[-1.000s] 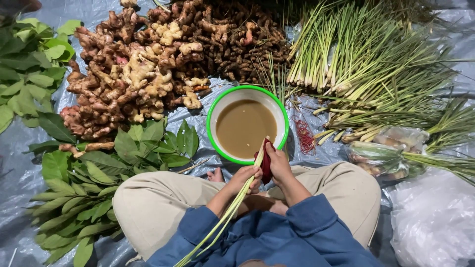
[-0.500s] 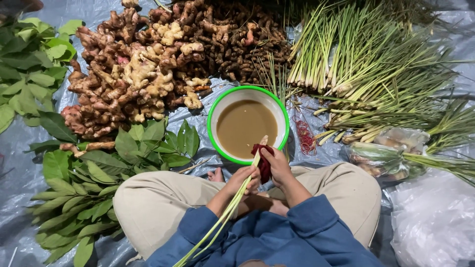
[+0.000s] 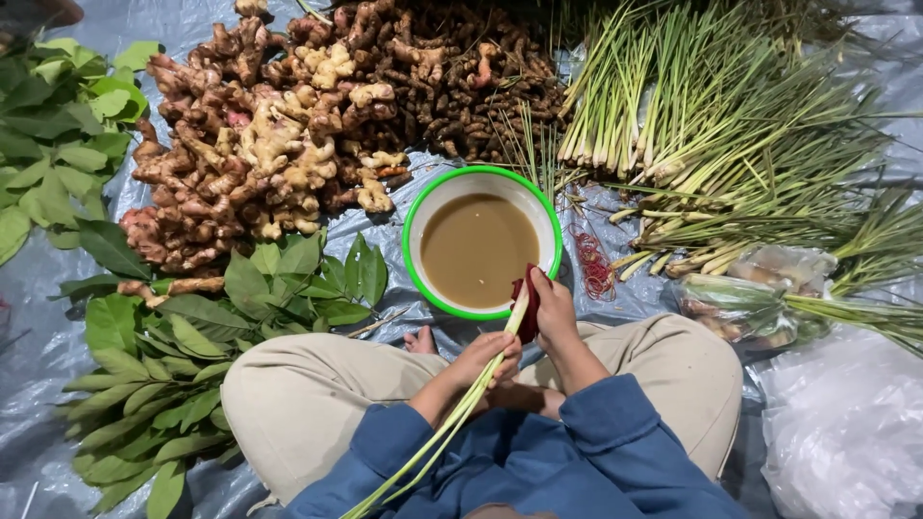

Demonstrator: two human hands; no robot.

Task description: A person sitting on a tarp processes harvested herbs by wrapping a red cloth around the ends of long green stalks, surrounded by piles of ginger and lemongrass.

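A grey plastic sheet (image 3: 615,298) covers the ground where a person in a blue top sits cross-legged, a green-rimmed white bowl (image 3: 481,178) of brown water just in front of the knees. Left of and behind the bowl lies a broad heap of ginger roots (image 3: 260,144), darker, thinner roots (image 3: 461,86) piled at its far right side. Right of and behind the bowl, lemongrass stalks (image 3: 692,106) spread in bundles, pale bases pointing toward the bowl. Leafy green sprigs (image 3: 183,336) lie left of the bowl, running down beside the person's knee, with a second pile of leaves (image 3: 53,144) farther left. Well right of the bowl, low in the view, sits a crumpled white plastic bag (image 3: 846,432); above it a clear plastic bag (image 3: 760,298) lies wrapped around more stalks. A small tangle of red rubber bands (image 3: 596,274) rests just right of the bowl. At the bowl's near rim, the left hand (image 3: 486,356) is closed around a single lemongrass stalk (image 3: 452,418), its pale base at the rim. The right hand (image 3: 556,308) grips a dark red cloth (image 3: 528,306) pressed against that base.
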